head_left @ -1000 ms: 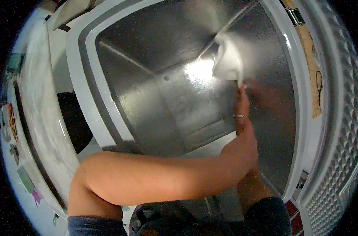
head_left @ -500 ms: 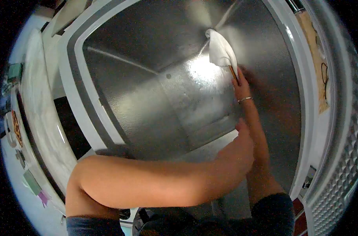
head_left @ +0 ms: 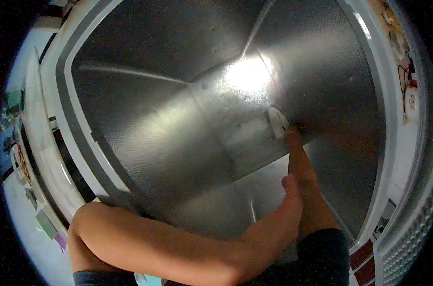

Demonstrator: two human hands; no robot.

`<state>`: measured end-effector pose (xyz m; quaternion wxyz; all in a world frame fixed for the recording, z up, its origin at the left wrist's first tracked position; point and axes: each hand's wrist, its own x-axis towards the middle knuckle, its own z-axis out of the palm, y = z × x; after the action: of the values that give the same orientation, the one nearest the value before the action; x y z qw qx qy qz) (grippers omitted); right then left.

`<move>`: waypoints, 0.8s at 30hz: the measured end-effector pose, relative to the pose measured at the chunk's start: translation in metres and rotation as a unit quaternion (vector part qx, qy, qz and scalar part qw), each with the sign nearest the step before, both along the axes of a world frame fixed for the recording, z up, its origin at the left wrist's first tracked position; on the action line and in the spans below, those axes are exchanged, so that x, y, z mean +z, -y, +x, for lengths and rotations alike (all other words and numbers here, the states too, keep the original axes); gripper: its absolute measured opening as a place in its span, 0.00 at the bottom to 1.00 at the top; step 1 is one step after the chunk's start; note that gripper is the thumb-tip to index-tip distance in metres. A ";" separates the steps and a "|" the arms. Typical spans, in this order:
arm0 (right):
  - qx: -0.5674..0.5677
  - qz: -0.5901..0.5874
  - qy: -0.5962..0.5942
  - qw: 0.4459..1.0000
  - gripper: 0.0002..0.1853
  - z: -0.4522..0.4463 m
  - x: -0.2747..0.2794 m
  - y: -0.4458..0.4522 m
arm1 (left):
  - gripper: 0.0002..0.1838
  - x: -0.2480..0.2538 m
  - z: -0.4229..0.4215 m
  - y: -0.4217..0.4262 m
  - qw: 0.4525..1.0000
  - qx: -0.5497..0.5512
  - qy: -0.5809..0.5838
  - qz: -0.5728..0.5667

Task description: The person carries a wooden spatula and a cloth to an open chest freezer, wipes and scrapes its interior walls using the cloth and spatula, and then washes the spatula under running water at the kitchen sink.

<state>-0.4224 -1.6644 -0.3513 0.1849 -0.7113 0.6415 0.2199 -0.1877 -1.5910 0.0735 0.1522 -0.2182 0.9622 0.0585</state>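
Deep inside a metal-lined chest freezer (head_left: 235, 143), my right hand (head_left: 291, 134) is closed. It holds a thin brown handle, seen more clearly half a second ago, with a white cloth (head_left: 277, 122) draped over its far end. The cloth lies against the lower part of the lining; foreshortening hides most of the handle now. My left arm crosses in front of me, and my left hand (head_left: 292, 202) overlaps my right forearm near the elbow. Only its thumb and back show; its other fingers are hidden.
A pale rim (head_left: 78, 119) borders the cavity. Along the left is a long whitish curved panel (head_left: 47, 138), with small items beyond it. A textured clear panel (head_left: 412, 238) stands at lower right. At right, a white device (head_left: 411, 102) lies near a dark cord.
My right hand and the cloth have moved down the view, from the upper corner to the lower lining. My left hand has shifted down too, and the camera view has tilted slightly.
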 end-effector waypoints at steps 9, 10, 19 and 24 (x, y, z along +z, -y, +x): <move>0.030 -0.105 -0.142 0.984 0.19 -0.009 -0.092 -0.003 | 0.26 0.016 -0.001 0.011 0.992 -0.011 0.126 0.014; 0.035 -0.148 -0.130 0.980 0.19 0.004 -0.100 0.007 | 0.31 0.020 -0.002 0.012 0.986 -0.003 0.165 0.006; -0.034 -0.208 0.190 0.959 0.17 0.068 -0.017 0.046 | 0.24 0.016 0.002 0.006 0.954 -0.021 0.298 -0.011; 0.026 -0.141 0.054 0.988 0.18 0.002 -0.055 -0.013 | 0.22 0.020 0.001 0.015 0.965 0.009 0.260 -0.022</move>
<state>-0.4204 -1.6512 -0.4061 0.1114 -0.7577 0.6362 0.0935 -0.1867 -1.6058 0.0935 0.3917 -0.2381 0.8885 -0.0202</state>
